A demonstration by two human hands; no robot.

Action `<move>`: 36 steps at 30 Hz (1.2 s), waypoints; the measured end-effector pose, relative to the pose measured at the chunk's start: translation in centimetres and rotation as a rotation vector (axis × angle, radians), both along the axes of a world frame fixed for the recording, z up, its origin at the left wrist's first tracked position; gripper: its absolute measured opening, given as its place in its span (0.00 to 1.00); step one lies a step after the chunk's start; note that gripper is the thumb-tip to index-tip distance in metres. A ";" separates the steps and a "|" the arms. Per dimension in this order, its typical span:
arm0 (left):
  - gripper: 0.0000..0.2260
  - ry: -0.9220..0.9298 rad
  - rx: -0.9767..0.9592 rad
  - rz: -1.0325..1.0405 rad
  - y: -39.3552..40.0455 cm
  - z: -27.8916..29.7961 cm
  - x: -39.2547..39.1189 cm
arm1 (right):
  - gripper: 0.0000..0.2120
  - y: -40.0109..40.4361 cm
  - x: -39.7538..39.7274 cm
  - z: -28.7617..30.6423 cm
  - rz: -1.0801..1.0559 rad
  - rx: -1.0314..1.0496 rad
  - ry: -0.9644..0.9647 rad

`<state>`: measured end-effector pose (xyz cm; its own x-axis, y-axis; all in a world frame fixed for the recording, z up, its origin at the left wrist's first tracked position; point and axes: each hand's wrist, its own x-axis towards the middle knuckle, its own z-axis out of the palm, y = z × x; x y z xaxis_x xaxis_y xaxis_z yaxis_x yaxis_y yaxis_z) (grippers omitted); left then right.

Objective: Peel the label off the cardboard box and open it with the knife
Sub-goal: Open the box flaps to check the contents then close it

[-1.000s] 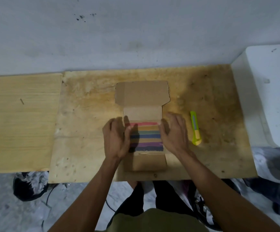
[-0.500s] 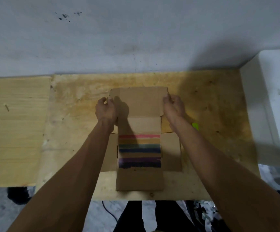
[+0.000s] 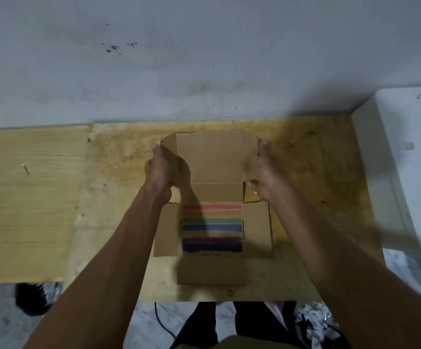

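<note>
Stained plywood board (image 3: 305, 197) fills the middle of my head view, pushed up against a grey wall (image 3: 204, 59); a paler wooden panel (image 3: 28, 197) lies just beside the board on its left edge, and a white block (image 3: 411, 172) stands off its right edge.

On the board, near its front edge and roughly centred, lies the cardboard box (image 3: 212, 272), unfolded and open. Its side flaps are spread flat to either side, its front panel reaches toward me, and inside it I see horizontal stripes (image 3: 212, 227) of pink, orange, green, blue and purple. The box's big lid flap (image 3: 214, 157) points away from me, toward the wall.

My left hand (image 3: 160, 170) is closed around the left edge of that lid flap, fingers wrapped behind it. My right hand (image 3: 265, 175) grips the lid's right edge the same way, thumb on the near face. Both forearms run up past the box's side flaps, and both hands are on cardboard only.
</note>
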<state>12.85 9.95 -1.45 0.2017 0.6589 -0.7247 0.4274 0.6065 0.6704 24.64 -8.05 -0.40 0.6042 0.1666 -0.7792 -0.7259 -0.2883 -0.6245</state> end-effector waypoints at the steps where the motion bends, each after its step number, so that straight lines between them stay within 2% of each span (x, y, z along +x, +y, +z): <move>1: 0.31 -0.009 -0.006 0.007 0.0 0.3 -0.4 | 0.30 -0.4 -0.2 0.2 0.013 0.016 0.011; 7: 0.30 -0.208 -0.086 -0.091 -0.4 1.3 -3.9 | 0.23 -2.5 -1.8 1.0 -0.054 0.223 0.087; 11: 0.28 -0.292 -0.089 -0.144 -1.1 1.9 -5.6 | 0.23 -3.1 -3.2 1.1 -0.079 0.294 0.085; 17: 0.18 -0.364 -0.125 -0.194 -1.7 2.6 -8.3 | 0.19 -4.8 -5.1 1.0 -0.039 0.369 0.050; 21: 0.12 -0.372 -0.108 -0.247 -2.0 2.7 -9.8 | 0.15 -6.1 -6.4 1.2 0.048 0.376 -0.003; 27: 0.15 -0.411 -0.106 -0.488 -2.8 3.6 -12.0 | 0.14 -8.3 -7.8 1.6 0.288 0.351 -0.084; 32: 0.07 -0.310 -0.042 -0.653 -3.1 2.2 -13.6 | 0.22 -10.0 -9.1 1.0 0.446 0.323 -0.104; 36: 0.08 -0.230 0.018 -0.809 -3.6 0.5 -14.9 | 0.26 -10.9 -10.1 -0.2 0.559 0.267 -0.152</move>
<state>-2.02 6.39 -0.91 0.7583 0.2590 -0.5983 0.5771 0.1604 0.8008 14.54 -18.94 -0.57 0.4709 0.6650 -0.5797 -0.4083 -0.4182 -0.8114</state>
